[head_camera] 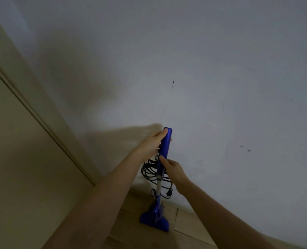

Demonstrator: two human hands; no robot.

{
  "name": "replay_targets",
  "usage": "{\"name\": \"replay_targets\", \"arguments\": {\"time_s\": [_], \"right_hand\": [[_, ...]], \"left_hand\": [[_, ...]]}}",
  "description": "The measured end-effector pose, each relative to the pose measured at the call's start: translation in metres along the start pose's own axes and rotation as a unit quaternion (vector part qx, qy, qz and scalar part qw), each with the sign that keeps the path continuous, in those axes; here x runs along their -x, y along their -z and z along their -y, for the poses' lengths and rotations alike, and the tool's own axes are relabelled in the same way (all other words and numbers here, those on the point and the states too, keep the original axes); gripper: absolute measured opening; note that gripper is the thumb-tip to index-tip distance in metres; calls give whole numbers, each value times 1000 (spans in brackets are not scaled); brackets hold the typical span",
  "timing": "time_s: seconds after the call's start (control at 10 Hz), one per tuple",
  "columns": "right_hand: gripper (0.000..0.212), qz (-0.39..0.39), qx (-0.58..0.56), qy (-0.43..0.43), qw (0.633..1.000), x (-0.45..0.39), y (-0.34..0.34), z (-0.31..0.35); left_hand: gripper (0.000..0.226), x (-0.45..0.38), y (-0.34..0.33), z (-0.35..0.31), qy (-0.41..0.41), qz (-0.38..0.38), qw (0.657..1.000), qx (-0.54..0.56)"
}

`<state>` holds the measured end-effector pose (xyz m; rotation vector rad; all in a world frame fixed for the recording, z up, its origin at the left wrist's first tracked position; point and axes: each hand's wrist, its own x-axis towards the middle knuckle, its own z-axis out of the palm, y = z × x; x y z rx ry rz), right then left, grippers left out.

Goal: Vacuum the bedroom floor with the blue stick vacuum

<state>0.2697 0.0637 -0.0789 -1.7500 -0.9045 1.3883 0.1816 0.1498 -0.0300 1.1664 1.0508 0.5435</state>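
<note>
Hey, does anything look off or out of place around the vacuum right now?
Only small things. The black cord hangs in a loose bundle on the blue stick vacuum, its plug dangling, so it is not plugged in. The wall shows dark scuffs and a thin streak. Nothing looks spilled or broken.

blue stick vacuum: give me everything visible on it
The blue stick vacuum stands nearly upright by the wall, its wide blue floor head on the wood floor. It looks like glossy plastic, with a pale mid-section. A black cord hangs coiled on it. The left hand grips the handle top; the right hand holds it lower.
</note>
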Motion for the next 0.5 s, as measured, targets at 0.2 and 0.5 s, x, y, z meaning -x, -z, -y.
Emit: {"name": "replay_targets", "arguments": {"time_s": [0.2, 0.5], "right_hand": [[36, -3, 20, -15, 1000, -3, 8, 13], [28, -40, -60, -6, 997, 21, 46, 20]], "left_hand": [[37, -5, 1, 0, 37, -29, 999, 0], [38, 15, 20, -12, 41, -58, 989, -132]]}}
